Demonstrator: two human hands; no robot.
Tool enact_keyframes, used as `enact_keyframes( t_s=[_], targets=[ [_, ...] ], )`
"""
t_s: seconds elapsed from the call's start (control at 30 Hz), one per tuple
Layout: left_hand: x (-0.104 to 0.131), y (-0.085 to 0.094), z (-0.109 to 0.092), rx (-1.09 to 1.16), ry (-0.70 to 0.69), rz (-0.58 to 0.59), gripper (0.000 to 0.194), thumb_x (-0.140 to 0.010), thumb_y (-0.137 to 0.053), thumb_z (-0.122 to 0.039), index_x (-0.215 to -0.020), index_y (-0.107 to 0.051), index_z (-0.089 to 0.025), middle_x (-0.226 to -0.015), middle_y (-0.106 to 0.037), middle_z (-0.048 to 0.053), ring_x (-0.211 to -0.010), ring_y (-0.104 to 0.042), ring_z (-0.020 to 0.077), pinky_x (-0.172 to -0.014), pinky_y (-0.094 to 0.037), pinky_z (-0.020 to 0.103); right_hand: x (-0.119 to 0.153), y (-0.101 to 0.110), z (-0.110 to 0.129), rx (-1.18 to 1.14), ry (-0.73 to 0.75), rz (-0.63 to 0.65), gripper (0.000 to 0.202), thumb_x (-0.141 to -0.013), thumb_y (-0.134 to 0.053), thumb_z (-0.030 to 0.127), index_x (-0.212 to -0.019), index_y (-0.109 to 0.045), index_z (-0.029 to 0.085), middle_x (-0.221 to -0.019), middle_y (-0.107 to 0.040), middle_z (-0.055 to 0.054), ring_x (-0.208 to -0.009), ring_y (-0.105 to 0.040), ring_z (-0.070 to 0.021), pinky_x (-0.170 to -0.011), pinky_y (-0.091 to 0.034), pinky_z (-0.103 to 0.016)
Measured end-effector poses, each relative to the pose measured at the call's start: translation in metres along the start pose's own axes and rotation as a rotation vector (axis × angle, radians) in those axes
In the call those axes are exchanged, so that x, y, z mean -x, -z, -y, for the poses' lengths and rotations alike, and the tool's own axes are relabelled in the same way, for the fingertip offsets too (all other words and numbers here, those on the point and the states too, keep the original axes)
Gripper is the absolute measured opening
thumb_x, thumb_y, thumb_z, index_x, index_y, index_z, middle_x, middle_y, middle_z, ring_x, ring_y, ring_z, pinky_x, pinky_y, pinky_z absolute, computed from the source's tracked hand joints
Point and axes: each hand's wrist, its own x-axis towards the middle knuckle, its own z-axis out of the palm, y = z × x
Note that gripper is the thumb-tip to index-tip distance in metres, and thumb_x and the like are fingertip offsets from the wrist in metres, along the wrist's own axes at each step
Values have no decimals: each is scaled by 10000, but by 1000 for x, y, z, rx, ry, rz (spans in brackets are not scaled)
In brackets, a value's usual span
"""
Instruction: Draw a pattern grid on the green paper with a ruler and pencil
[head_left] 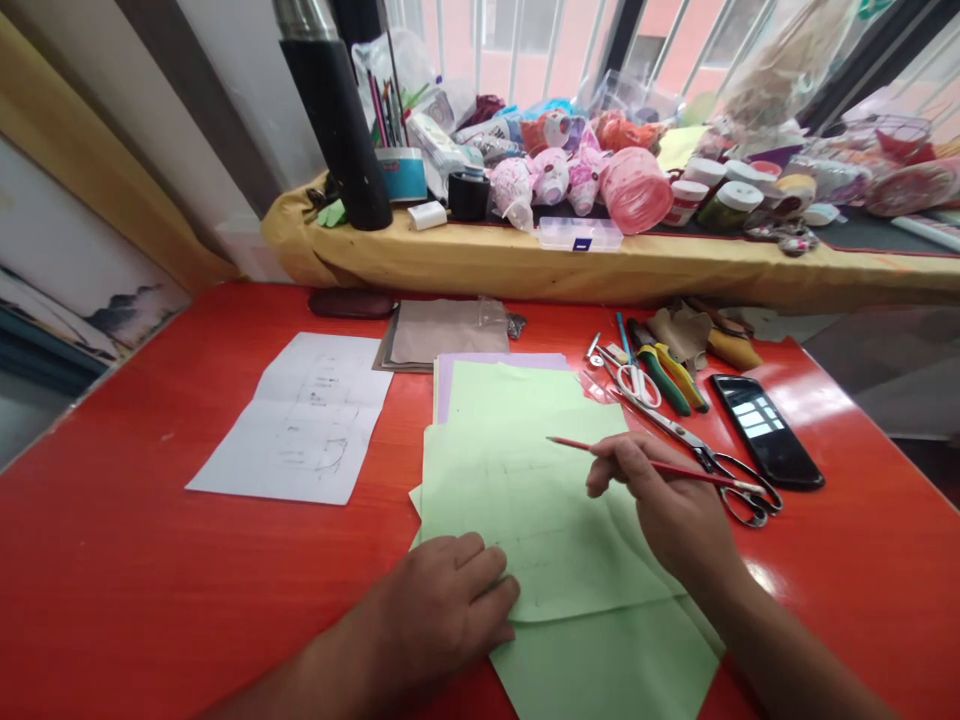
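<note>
A red pencil (574, 443) is held in my right hand (675, 510), its tip over the upper part of a light green sheet of paper (540, 500) and its back end over the scissors. Faint pencil lines show on that sheet. My left hand (442, 600) is closed at the sheet's lower left edge, with thumb and forefinger at its border. Beneath lies more green paper (615, 665), and a lilac sheet (510, 362) peeks out at the top. To the left is a creased white paper (296, 425) with small sketches.
Large scissors (697, 445), small white scissors (637, 385), green-and-yellow pliers (671, 380) and a black phone (769, 430) lie at the right. Brown sheets (450, 330) and a dark case (351, 302) lie behind. A black flask (337, 130) stands on the crowded windowsill.
</note>
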Motion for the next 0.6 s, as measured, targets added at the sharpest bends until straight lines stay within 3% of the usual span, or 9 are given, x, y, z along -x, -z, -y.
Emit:
enact_keyframes(
  t_s=[0.1, 0.23, 0.27, 0.37, 0.43, 0.6],
  targets=[
    [0, -3, -2, -4, -4, 0, 61, -1123, -589, -240, -1112, -609, -183, -894, -640, 22, -707, -563, 206, -565, -457, 352, 2, -12, 9, -22, -24, 65, 448, -1088, -608, 593, -879, -792, 241, -665, -756, -30, -620, -718, -206, -647, -609, -340],
    [1, -3, -2, 86, 14, 10, 296, -1112, -651, -474, -1132, -608, -182, -935, -655, 31, -732, -578, 218, -605, -474, 365, 0, -22, 17, 7, -55, 64, 484, -1099, -586, 596, -828, -777, 242, -610, -719, -12, -587, -677, -192, -639, -574, -327],
    [1, -2, -1, 105, 25, 8, 282, -1117, -643, -466, -1127, -608, -186, -938, -653, 32, -736, -577, 217, -613, -469, 360, -2, -24, 17, 19, -55, 69, 487, -1098, -586, 598, -824, -778, 244, -612, -719, -12, -591, -678, -194, -643, -576, -329],
    [2, -2, 1, 127, 47, 8, 70, -1132, -546, -207, -1133, -614, -192, -947, -648, 31, -747, -564, 209, -645, -448, 348, -5, -33, 12, 22, -45, 63, 470, -1089, -596, 601, -840, -790, 252, -640, -730, -18, -612, -698, -204, -637, -596, -335],
    [3, -4, 2, 133, 52, 8, 144, -1108, -507, -109, -1131, -622, -192, -950, -644, 28, -744, -550, 205, -654, -432, 352, -4, -37, 4, 2, -41, 57, 432, -1090, -601, 587, -910, -811, 255, -673, -751, -23, -632, -723, -213, -635, -614, -340],
    [2, -8, 3, 151, 81, -28, 132, -1127, -513, -152, -1101, -637, -190, -910, -631, 21, -716, -537, 202, -638, -413, 355, 2, -38, -12, -18, -16, 101, 326, -1094, -627, 516, -1048, -827, 263, -728, -802, -30, -667, -765, -226, -652, -645, -352]
  ],
)
